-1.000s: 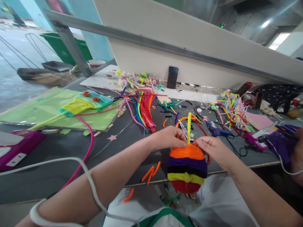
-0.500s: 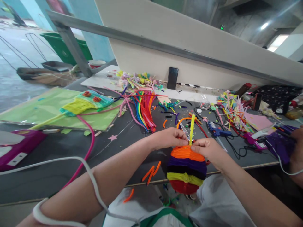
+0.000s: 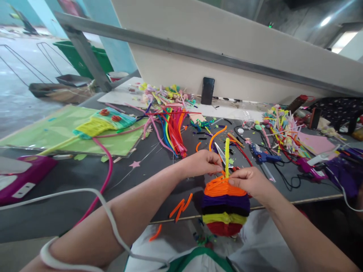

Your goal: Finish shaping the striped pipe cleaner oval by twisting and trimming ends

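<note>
And here's the left hand (image 3: 206, 163), fingertips narrowed in a pinch on an orange strip (image 3: 214, 136) that arcs up on its far side! The right hand (image 3: 249, 181) has thumb and finger pressed together at the top of the striped ball (image 3: 225, 209), right beside its yellow stem (image 3: 227, 156). That ball's at the table's (image 3: 150, 172) near edge, scissors (image 3: 219, 151) just beyond.

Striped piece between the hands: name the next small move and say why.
Probably press the orange end down against the orange top band, beside the yellow stem: the left hand appears to pinch that end just above the band, while the right hand appears to hold the band's top on the stem's other side.
</note>
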`<state>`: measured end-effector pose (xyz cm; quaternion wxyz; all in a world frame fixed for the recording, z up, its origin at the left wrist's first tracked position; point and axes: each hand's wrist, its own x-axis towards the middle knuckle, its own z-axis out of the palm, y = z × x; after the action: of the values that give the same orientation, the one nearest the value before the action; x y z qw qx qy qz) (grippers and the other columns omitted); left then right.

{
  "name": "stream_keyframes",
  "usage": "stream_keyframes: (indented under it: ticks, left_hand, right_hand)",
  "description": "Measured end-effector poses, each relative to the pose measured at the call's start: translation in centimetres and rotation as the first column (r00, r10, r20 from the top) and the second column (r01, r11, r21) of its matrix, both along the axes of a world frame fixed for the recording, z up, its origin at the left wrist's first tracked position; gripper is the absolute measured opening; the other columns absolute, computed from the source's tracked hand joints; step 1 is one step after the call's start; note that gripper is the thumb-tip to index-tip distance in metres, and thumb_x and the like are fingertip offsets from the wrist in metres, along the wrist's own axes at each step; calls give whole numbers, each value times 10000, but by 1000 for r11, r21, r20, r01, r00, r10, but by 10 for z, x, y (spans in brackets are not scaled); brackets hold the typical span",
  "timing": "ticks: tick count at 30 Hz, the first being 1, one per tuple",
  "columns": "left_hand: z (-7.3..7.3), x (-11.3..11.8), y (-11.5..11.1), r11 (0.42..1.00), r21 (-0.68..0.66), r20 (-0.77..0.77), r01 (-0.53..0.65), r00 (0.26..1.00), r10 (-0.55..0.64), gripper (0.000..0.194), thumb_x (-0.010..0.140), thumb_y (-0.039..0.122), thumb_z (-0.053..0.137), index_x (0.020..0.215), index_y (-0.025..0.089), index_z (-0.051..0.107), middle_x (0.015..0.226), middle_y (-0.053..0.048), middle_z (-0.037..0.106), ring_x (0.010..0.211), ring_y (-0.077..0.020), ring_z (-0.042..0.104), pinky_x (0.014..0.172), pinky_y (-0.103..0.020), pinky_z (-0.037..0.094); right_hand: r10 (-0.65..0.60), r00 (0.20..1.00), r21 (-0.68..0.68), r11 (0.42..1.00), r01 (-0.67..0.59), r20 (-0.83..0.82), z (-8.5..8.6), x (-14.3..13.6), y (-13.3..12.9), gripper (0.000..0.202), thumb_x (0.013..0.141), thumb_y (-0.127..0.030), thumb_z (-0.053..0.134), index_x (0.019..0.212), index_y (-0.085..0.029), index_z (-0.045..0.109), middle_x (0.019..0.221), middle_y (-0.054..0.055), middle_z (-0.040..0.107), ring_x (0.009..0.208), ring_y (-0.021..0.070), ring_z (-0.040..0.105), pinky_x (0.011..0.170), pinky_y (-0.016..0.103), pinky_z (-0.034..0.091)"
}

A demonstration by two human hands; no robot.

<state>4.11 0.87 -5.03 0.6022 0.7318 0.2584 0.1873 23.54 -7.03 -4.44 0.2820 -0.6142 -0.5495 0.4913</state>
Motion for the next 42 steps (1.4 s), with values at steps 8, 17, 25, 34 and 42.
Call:
stream_keyframes:
  ticks: [8,17,25,34,42]
  left_hand:
    - [0,-10,9,977,-173,82,122,991,-109,432,677,277,707,1037,182,487,905,-39,622,737,-116,585,676,-264,464]
    - [-3,2,-3,994,56,-137,91,987,-83,258,666,234,681,893,149,596,718,21,589,653,-100,525,613,-215,422]
    - [-4,1,1,996,-57,-119,64,990,-70,232,711,285,653,887,135,677,735,-3,641,664,-99,548,627,-204,425]
    - [-16,8,-6,925,-379,31,-10,999,24,267,648,303,725,848,131,685,689,-14,625,590,-87,537,570,-208,421]
    - [-15,18,-18,874,-462,-5,-150,986,167,233,628,318,716,751,139,631,603,29,538,512,-63,457,469,-179,334]
  right_hand:
    - [-116,982,-18,993,115,-146,-25,20,4,291,578,-389,754,723,-138,731,600,21,660,532,126,537,512,242,397]
    - [-155,966,-42,988,149,-206,-27,28,1,294,583,-402,759,726,-148,728,620,23,678,543,136,560,523,249,404]
    - [-146,970,-49,989,138,-197,-23,27,-2,260,605,-382,749,735,-157,731,613,15,670,533,122,539,505,235,386]
    - [-118,976,3,993,120,-182,-24,29,-4,217,643,-358,724,733,-160,734,621,11,668,561,122,541,544,236,398]
    - [-99,991,47,993,104,-94,-24,30,-3,213,660,-355,703,737,-160,739,610,7,656,558,123,537,526,230,388]
